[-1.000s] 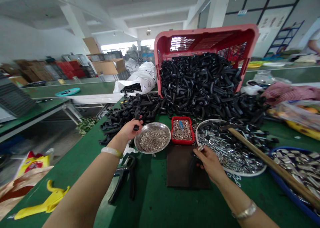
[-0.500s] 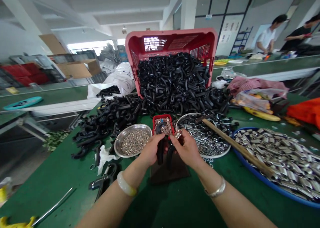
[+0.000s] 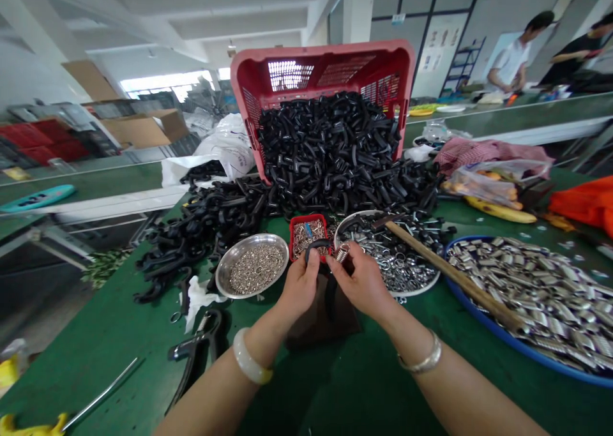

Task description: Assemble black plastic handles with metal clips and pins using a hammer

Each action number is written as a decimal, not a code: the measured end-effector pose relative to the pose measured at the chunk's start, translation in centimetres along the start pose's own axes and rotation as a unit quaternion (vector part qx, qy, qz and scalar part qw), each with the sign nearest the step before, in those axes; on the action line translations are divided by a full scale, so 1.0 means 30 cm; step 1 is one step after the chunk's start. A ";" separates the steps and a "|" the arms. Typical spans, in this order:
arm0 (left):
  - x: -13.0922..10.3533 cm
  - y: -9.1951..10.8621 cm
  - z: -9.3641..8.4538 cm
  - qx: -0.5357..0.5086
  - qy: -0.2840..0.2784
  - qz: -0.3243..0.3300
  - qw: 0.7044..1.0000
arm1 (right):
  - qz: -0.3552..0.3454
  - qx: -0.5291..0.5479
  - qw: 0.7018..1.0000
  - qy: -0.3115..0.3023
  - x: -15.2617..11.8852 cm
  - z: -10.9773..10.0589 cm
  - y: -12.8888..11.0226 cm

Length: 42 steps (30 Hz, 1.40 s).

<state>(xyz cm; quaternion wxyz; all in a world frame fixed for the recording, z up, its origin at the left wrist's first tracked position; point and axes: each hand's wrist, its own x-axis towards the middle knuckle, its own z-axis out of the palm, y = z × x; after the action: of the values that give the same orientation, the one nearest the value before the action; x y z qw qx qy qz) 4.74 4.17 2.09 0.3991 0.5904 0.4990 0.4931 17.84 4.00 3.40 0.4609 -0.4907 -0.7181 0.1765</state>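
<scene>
My left hand (image 3: 297,289) is closed on a curved black plastic handle (image 3: 317,244), whose hooked end shows above my thumb. Closed too, my right hand (image 3: 363,284) grips a metal coil spring (image 3: 341,254) between thumb and fingers. A second black handle (image 3: 330,295) hangs below the right fingers; how it joins the spring is hidden. Both hands are close together over a dark block (image 3: 318,327). Just beyond them sits a small red basket (image 3: 292,232) of small metal pins. A hand grip exerciser (image 3: 211,340) with a spring lies left of my left forearm.
A tilted red crate (image 3: 407,59) spills black handles onto the green table. A steel bowl (image 3: 220,283) of small metal parts stands left. Rightward are a white tray (image 3: 421,288) of hardware, a hammer (image 3: 450,276) and a blue tray (image 3: 502,337) of springs. Two people work behind.
The handle in my left hand has turned from upright to more level, its hooked end now pointing toward the spring. My right hand keeps its hold on the spring. The view has shifted slightly.
</scene>
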 end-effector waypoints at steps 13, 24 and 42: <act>0.043 0.016 -0.018 0.094 -0.092 0.025 0.991 | -0.020 -0.058 0.994 -0.086 -0.018 0.021 0.069; 0.028 -0.025 0.007 0.083 -0.069 0.056 0.993 | 0.022 -0.115 0.964 -0.240 -0.039 0.016 0.058; 0.019 -0.076 0.000 0.274 -0.130 0.022 0.953 | 0.291 0.246 0.897 -0.224 -0.036 0.068 0.140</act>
<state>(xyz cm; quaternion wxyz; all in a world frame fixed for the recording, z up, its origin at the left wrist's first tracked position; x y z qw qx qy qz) 4.30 5.17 0.00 0.2726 0.7471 0.5454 0.2647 18.53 5.37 -1.14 0.3223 -0.4963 -0.5605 0.5793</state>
